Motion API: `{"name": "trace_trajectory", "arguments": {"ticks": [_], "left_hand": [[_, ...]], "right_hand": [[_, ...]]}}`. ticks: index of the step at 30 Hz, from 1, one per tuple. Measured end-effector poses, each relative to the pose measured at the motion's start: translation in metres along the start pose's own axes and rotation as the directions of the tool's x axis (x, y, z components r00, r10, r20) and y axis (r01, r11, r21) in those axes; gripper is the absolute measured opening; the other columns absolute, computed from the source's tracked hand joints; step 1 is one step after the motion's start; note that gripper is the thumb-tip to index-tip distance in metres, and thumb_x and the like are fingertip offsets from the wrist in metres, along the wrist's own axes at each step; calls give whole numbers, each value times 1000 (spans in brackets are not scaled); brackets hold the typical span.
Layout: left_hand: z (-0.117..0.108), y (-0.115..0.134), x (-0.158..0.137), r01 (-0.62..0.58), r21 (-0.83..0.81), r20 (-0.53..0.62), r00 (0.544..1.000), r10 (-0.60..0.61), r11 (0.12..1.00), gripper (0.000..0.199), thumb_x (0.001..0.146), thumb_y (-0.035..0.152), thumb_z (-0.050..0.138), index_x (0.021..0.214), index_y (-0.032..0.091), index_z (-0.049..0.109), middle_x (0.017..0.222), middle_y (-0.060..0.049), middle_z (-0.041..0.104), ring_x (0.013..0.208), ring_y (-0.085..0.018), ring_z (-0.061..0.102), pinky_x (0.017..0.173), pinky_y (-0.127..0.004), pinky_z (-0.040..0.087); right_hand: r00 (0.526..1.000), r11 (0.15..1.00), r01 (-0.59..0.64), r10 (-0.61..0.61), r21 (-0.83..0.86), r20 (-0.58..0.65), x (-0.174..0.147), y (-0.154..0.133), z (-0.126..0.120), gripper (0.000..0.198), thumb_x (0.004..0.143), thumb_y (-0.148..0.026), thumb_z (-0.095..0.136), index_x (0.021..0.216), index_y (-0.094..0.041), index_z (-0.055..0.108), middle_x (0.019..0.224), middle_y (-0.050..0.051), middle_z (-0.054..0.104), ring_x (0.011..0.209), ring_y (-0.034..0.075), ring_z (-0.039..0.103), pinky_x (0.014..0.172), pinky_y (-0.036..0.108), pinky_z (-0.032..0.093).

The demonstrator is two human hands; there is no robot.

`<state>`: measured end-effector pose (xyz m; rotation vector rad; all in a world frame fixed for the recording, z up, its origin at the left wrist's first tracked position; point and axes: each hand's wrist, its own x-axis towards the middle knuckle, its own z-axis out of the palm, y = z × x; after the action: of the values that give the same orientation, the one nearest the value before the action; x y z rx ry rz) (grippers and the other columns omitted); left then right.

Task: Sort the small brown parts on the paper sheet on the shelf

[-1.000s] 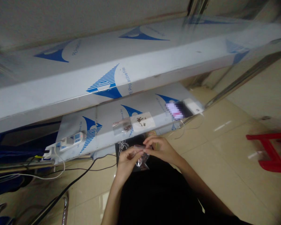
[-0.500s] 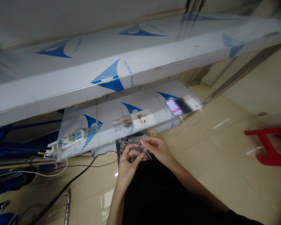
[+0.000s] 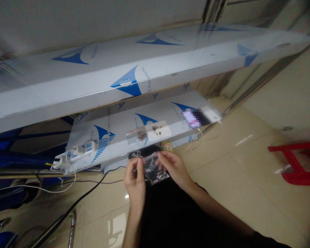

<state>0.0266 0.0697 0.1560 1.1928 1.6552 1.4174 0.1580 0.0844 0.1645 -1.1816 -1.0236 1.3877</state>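
Note:
A small clear plastic bag [image 3: 155, 171] hangs spread between my hands, over my dark-clothed lap. Small pieces lie in its lower part, too small to name. My left hand [image 3: 135, 174] pinches the bag's upper left corner between thumb and fingers. My right hand [image 3: 172, 167] is closed on the upper right corner. Just beyond, on the lower shelf [image 3: 124, 122], a sheet of white paper [image 3: 164, 134] bears several small dark pieces. Beside it lies another clear bag [image 3: 137, 135] with brownish contents.
A white power strip [image 3: 84, 151] with cables sits at the shelf's left. A phone with a blurred screen [image 3: 192, 119] lies at its right end. A film-covered upper shelf [image 3: 93, 93] overhangs behind. A red stool [image 3: 299, 168] stands on the tiled floor at right.
My left hand has moved left and turned more upright, its fingers now at the bag's top edge. The bag is stretched wider and hangs flatter. My right hand has hardly moved.

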Motion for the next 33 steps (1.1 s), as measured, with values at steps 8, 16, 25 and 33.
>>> {"name": "trace_trajectory", "arguments": {"ticks": [8, 16, 25, 33], "left_hand": [[-13, 0, -3, -134, 50, 19, 991, 134, 990, 12, 76, 28, 55, 75, 17, 61, 85, -3, 60, 83, -14, 56, 80, -28, 43], [-11, 15, -10, -294, 165, -54, 950, 307, 941, 7, 77, 22, 54, 75, 18, 60, 89, -3, 56, 90, -15, 53, 86, -30, 40], [-2, 24, -16, -345, 170, 69, 939, 338, 923, 5, 75, 20, 57, 76, 19, 62, 102, -4, 57, 98, -17, 54, 91, -34, 38], [9, 28, -27, -408, 221, 108, 913, 394, 886, 8, 77, 18, 55, 80, 18, 62, 102, -5, 57, 100, -17, 54, 91, -36, 40]], "right_hand": [[999, 999, -25, 24, 33, 34, -5, 0, 3, 25, 76, -43, 56, 80, -18, 59, 69, 0, 60, 50, 8, 54, 37, 16, 37], [998, 998, 59, -59, 24, -17, -11, -9, 7, 23, 77, -40, 56, 73, -18, 56, 55, -3, 53, 46, 8, 49, 40, 18, 38], [994, 996, 87, -88, -29, -66, -16, -10, -7, 22, 77, -39, 55, 78, -18, 58, 57, -2, 54, 44, 8, 48, 38, 17, 36], [995, 989, 83, -90, -120, -52, -28, -3, -17, 22, 77, -37, 57, 79, -16, 62, 65, 1, 58, 56, 9, 53, 47, 18, 43]]}}
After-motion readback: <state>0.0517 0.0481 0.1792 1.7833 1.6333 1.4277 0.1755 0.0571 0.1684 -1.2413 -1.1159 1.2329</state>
